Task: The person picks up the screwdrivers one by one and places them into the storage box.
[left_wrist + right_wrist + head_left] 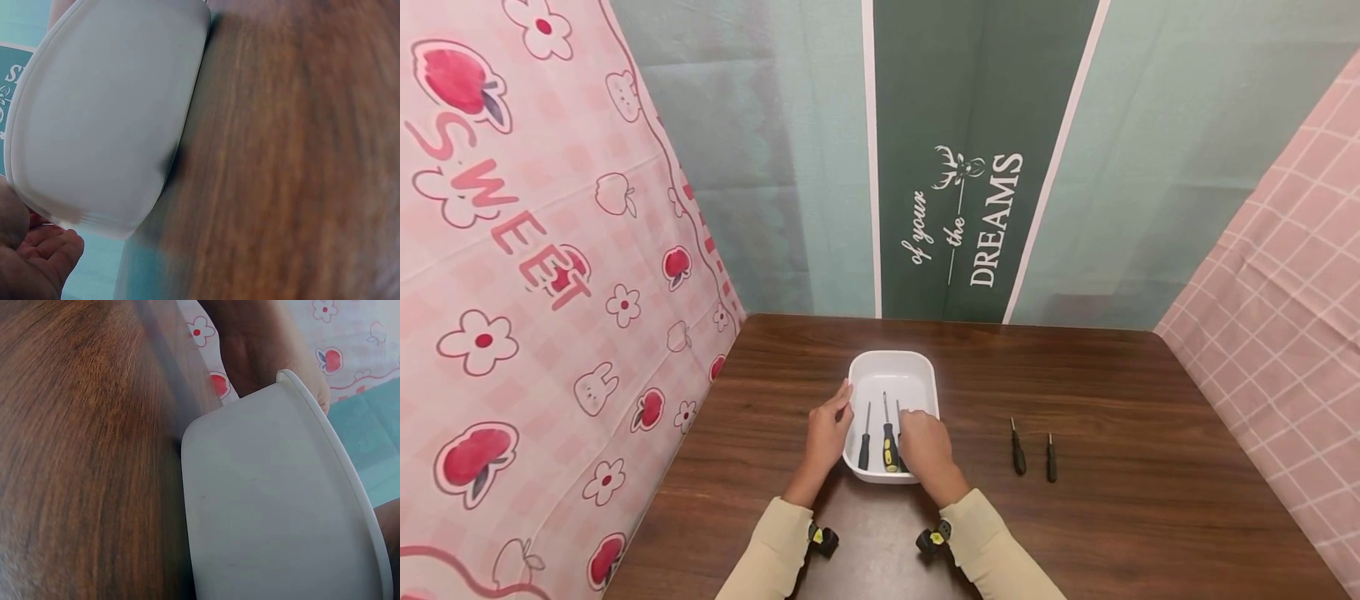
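A white tray (891, 364) sits on the table with several screwdrivers inside it. At its left rim is my left hand (827, 429), holding the side with fingers along the edge; the left wrist view shows those fingers (56, 253) bent by the tray's corner. My right hand (923, 446) is inside the tray by the right wall, its fingers curled over a screwdriver (898, 406) that it largely hides. Beside that lie a yellow-and-black screwdriver (890, 446) and a thin black screwdriver (865, 450). In the right wrist view the tray wall covers most of my right hand.
Two small dark screwdrivers (1018, 454) lie on the brown wooden table (1112, 517) to the right of the tray. Behind the table hangs a green cloth (955, 83); pink patterned cloths hang at the left and right sides.
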A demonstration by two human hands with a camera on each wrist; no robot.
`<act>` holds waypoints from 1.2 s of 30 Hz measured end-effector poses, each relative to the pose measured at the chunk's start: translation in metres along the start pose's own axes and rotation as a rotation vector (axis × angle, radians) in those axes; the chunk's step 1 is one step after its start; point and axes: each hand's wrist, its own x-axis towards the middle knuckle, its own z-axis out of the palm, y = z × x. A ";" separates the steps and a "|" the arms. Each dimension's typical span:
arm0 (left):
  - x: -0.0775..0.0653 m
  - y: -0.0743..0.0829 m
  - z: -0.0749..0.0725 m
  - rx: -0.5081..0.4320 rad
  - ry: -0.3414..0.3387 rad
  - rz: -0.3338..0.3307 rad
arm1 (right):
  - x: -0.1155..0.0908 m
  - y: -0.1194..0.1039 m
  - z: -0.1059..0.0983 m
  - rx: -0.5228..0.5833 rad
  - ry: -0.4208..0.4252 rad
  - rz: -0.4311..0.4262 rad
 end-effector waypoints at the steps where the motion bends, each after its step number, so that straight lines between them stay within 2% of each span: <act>1: 0.000 0.000 0.000 -0.001 -0.002 -0.004 | 0.000 0.000 0.000 0.000 -0.005 0.004; 11: 0.000 0.001 -0.001 0.000 -0.007 -0.003 | 0.001 0.001 0.000 -0.001 -0.009 0.005; 17: 0.001 0.002 -0.001 0.006 -0.027 -0.036 | 0.002 0.000 0.000 -0.008 -0.012 0.003; 23: 0.000 0.001 0.000 0.006 -0.027 -0.030 | 0.001 0.000 -0.002 -0.007 -0.025 0.015; 36: -0.001 0.002 -0.001 0.006 -0.039 -0.044 | 0.000 0.002 0.000 0.006 0.000 -0.007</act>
